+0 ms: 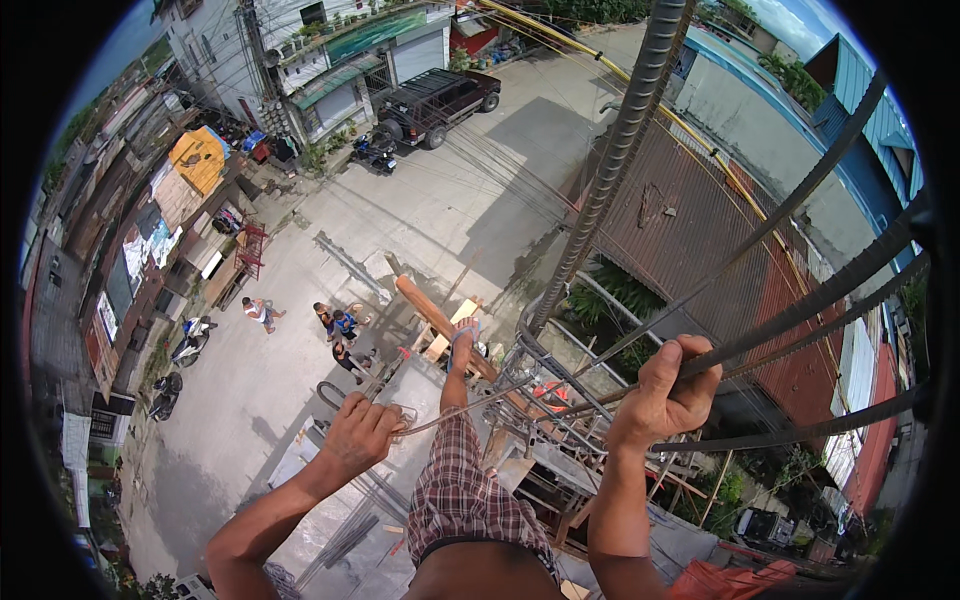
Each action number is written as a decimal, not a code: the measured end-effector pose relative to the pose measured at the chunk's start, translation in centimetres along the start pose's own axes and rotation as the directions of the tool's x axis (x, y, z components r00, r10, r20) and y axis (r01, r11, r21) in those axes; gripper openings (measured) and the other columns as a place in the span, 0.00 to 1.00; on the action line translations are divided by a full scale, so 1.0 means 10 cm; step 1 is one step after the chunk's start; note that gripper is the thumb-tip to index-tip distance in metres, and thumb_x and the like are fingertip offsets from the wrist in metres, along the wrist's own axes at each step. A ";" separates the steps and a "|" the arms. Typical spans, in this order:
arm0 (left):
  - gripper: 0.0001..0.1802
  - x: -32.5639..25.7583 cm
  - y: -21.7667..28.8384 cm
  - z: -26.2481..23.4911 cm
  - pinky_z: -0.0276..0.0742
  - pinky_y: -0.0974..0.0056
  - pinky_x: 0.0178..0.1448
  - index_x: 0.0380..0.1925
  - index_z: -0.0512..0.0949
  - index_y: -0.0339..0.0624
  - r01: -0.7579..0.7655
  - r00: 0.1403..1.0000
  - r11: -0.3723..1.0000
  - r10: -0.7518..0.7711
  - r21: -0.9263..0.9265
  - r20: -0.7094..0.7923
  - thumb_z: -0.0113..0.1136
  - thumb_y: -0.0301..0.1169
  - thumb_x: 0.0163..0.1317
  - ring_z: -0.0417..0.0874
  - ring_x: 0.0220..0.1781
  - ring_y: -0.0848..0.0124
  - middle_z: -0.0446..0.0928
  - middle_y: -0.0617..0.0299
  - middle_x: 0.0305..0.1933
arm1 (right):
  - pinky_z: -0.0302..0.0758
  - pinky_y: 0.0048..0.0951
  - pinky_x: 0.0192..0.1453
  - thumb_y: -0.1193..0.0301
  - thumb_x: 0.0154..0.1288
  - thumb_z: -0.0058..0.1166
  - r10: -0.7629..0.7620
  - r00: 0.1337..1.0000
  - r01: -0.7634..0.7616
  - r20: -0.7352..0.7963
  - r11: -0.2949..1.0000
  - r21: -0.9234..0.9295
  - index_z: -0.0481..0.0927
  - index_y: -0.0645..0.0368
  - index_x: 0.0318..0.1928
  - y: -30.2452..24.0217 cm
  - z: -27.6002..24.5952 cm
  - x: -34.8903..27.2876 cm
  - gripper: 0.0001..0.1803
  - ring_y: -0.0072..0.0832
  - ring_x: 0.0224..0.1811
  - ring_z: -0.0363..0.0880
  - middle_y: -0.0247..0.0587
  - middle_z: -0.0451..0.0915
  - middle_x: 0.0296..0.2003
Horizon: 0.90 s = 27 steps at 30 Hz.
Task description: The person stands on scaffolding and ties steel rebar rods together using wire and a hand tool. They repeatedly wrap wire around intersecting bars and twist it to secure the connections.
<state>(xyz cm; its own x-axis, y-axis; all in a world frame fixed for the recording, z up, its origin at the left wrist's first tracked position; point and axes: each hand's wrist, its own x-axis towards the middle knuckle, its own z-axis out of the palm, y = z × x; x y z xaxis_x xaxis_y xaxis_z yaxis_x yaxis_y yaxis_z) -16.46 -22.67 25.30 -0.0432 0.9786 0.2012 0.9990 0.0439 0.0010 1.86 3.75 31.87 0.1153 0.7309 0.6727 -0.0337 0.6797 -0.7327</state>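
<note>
Two hands, both closed, both mine, high above a street.

Item: right hand (pixel 665 393), fist wrapped tight round a thin dark steel tie bar (pixel 800 310) that runs off to my right across the cage. Item: left hand (pixel 358 437), clenched on a pale thin rope or wire (pixel 450 418) that leads from my fist toward the bundle of curved grey steel bars (pixel 545 375) between my hands. Item: one thick ribbed vertical rebar (pixel 625 140), rising just ahead of me, untouched. Item: my leg in red-and-white checked shorts (pixel 462 490), foot (pixel 462 338) stretched out below (what it rests on I cannot make out).

Risks, as I judge them:
- The right fist looks like my main hold. A thin round bar gives little purchase; sweat or a shifted weight could let it slide through, and the fall would be long.
- The line in my left fist looks taut. If it slips or parts, the jerk could pull me off balance.
- Anything I let go of drops toward the people (pixel 340 330) standing on the grey concrete road (pixel 420 210) beneath, beside a slanted brown timber plank (pixel 440 320).
- Overhead cables (pixel 520 190) cross the gap near the steel; a swinging bar could touch them.

Also noted: a dark pickup truck (pixel 440 100) parked up the road, a rusty corrugated roof (pixel 690 230) on my right.
</note>
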 end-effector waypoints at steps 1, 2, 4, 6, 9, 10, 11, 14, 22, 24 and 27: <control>0.19 0.01 -0.13 0.09 0.72 0.53 0.49 0.26 0.69 0.41 0.027 0.995 0.998 -0.021 0.058 -0.096 0.67 0.42 0.54 0.77 0.30 0.63 0.72 0.60 0.27 | 0.52 0.15 0.22 0.75 0.69 0.52 -0.021 1.000 0.021 0.007 1.000 0.004 0.73 0.62 0.41 -0.02 0.01 0.00 0.04 0.09 0.19 0.58 0.24 0.66 0.21; 0.19 0.02 -0.24 0.22 0.70 0.52 0.51 0.23 0.69 0.42 0.070 0.981 0.993 -0.051 0.093 -0.185 0.68 0.42 0.53 0.76 0.30 0.64 0.72 0.60 0.26 | 0.51 0.16 0.21 0.74 0.69 0.51 -0.044 0.999 0.044 0.012 0.999 0.005 0.73 0.62 0.40 -0.04 0.01 -0.01 0.04 0.09 0.18 0.58 0.25 0.65 0.21; 0.19 -0.01 -0.34 0.54 0.67 0.50 0.54 0.17 0.70 0.44 0.161 0.942 0.983 -0.127 0.088 -0.310 0.69 0.42 0.51 0.75 0.29 0.65 0.72 0.61 0.25 | 0.51 0.16 0.20 0.74 0.70 0.51 -0.060 0.998 0.060 -0.005 0.998 -0.012 0.73 0.62 0.40 -0.05 0.02 -0.04 0.04 0.10 0.17 0.57 0.25 0.65 0.20; 0.21 -0.10 -0.19 0.89 0.65 0.49 0.58 0.12 0.70 0.46 0.259 0.910 0.966 -0.247 -0.007 -0.333 0.70 0.42 0.49 0.73 0.29 0.66 0.72 0.63 0.24 | 0.50 0.17 0.20 0.74 0.70 0.51 -0.074 0.997 0.074 -0.003 0.997 -0.027 0.72 0.62 0.41 -0.06 0.02 -0.07 0.05 0.10 0.17 0.56 0.25 0.64 0.20; 0.23 -0.30 0.44 1.24 0.61 0.58 0.38 0.08 0.68 0.48 0.313 0.882 0.911 -0.384 -0.270 -0.274 0.70 0.44 0.48 0.69 0.17 0.65 0.67 0.63 0.10 | 0.53 0.16 0.23 0.74 0.69 0.52 -0.023 1.000 0.023 -0.003 1.000 -0.011 0.72 0.62 0.42 -0.06 0.01 -0.14 0.06 0.10 0.19 0.58 0.26 0.66 0.21; 0.22 -0.34 0.72 1.28 0.61 0.58 0.32 0.07 0.68 0.47 0.340 0.877 0.827 -0.450 -0.447 -0.166 0.69 0.42 0.48 0.66 0.12 0.64 0.69 0.60 0.09 | 0.57 0.16 0.26 0.74 0.68 0.53 0.015 1.000 -0.015 -0.009 1.000 0.020 0.72 0.63 0.42 -0.06 -0.01 -0.17 0.07 0.11 0.22 0.60 0.27 0.67 0.24; 0.24 -0.37 0.93 1.26 0.58 0.59 0.27 0.08 0.68 0.47 0.388 0.870 0.699 -0.493 -0.601 -0.013 0.67 0.43 0.53 0.64 0.12 0.66 0.67 0.62 0.09 | 0.60 0.15 0.29 0.74 0.67 0.54 0.051 0.998 -0.050 -0.022 0.997 0.052 0.73 0.64 0.41 -0.05 -0.01 -0.18 0.07 0.12 0.25 0.63 0.28 0.69 0.27; 0.25 -0.38 1.15 0.88 0.51 0.64 0.20 0.14 0.70 0.44 0.492 0.761 -0.264 -0.331 -0.829 0.557 0.61 0.48 0.62 0.59 0.11 0.74 0.63 0.68 0.10 | 0.59 0.15 0.30 0.72 0.68 0.53 0.001 1.000 -0.001 0.002 0.999 0.043 0.73 0.63 0.42 -0.04 -0.02 -0.20 0.08 0.12 0.25 0.62 0.28 0.69 0.27; 0.20 -0.50 0.12 -0.15 0.59 0.71 0.22 0.47 0.74 0.36 0.405 0.707 -0.530 -0.334 -0.745 0.623 0.58 0.42 0.67 0.64 0.17 0.78 0.67 0.67 0.18 | 0.52 0.17 0.23 0.73 0.68 0.53 -0.032 0.999 0.031 0.004 0.999 0.016 0.73 0.64 0.43 -0.24 -0.03 -0.18 0.08 0.11 0.20 0.58 0.25 0.66 0.21; 0.16 -0.36 0.04 0.00 0.65 0.66 0.25 0.45 0.74 0.36 0.484 0.677 -0.016 -0.627 -0.875 0.385 0.59 0.37 0.66 0.70 0.18 0.69 0.71 0.59 0.19 | 0.50 0.17 0.20 0.75 0.68 0.52 -0.065 0.998 0.065 0.009 0.998 0.006 0.73 0.63 0.42 -0.26 -0.02 -0.16 0.06 0.09 0.17 0.56 0.24 0.64 0.19; 0.14 -0.05 -0.13 0.19 0.69 0.59 0.28 0.39 0.74 0.34 0.520 0.705 0.577 -0.706 -0.630 -0.064 0.59 0.35 0.65 0.73 0.20 0.57 0.74 0.49 0.21 | 0.51 0.16 0.20 0.75 0.69 0.52 -0.060 0.998 0.060 -0.028 0.998 0.027 0.74 0.63 0.42 -0.25 -0.01 -0.15 0.05 0.09 0.18 0.57 0.25 0.65 0.20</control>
<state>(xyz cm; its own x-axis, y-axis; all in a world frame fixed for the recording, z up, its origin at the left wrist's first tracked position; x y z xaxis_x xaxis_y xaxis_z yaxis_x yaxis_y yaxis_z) -17.74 -22.84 23.28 -0.7354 0.6461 0.2042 0.5585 0.4073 0.7226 1.82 0.91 32.71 0.1452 0.6871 0.7119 -0.0535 0.7240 -0.6878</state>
